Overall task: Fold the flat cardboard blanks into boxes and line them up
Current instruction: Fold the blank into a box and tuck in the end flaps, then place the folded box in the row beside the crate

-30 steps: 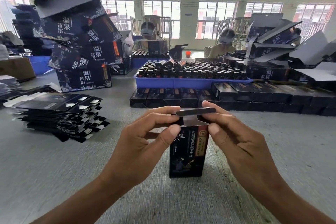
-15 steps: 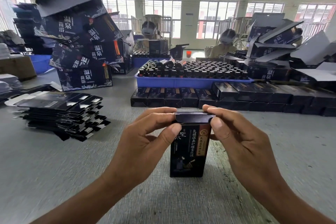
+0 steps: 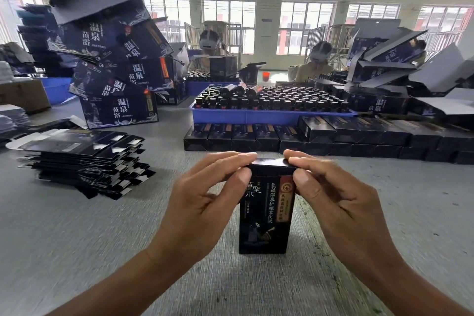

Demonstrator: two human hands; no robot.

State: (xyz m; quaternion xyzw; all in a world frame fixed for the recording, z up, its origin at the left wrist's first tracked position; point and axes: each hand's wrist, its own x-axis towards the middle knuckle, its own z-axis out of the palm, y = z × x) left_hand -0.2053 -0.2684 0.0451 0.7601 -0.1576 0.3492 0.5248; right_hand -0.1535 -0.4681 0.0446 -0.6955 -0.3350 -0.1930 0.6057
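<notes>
head view: i take the small black box (image 3: 265,215) as my landmark. it stands upright on the grey counter (image 3: 77,238), printed face toward me, its top flap down and level. my left hand (image 3: 202,202) comes at it from the left, fingers curled over the left end of the top flap and the thumb pressed against the box's upper left front corner, so it pinches that corner. my right hand (image 3: 333,200) mirrors this from the right, fingertips on the right end of the flap, thumb pad against the upper right front edge. both hands are curled round the box's top with only a narrow strip of the flap showing between the fingertips.

well to the left of the box and a little behind it lies a fanned pile of flat blanks (image 3: 84,161), black with pale cut-outs. directly behind the box runs a row of finished boxes (image 3: 295,136) lying side by side, reaching off to the right. behind that row sits a blue tray (image 3: 256,115) packed with dark bottles (image 3: 282,102). far behind and to the left of the box leans a tall heap of large dark cartons (image 3: 112,69) with white lettering; behind and to the right is another heap of open cartons (image 3: 389,69). across the counter, beyond the tray, two people (image 3: 318,64) sit wearing headsets.
</notes>
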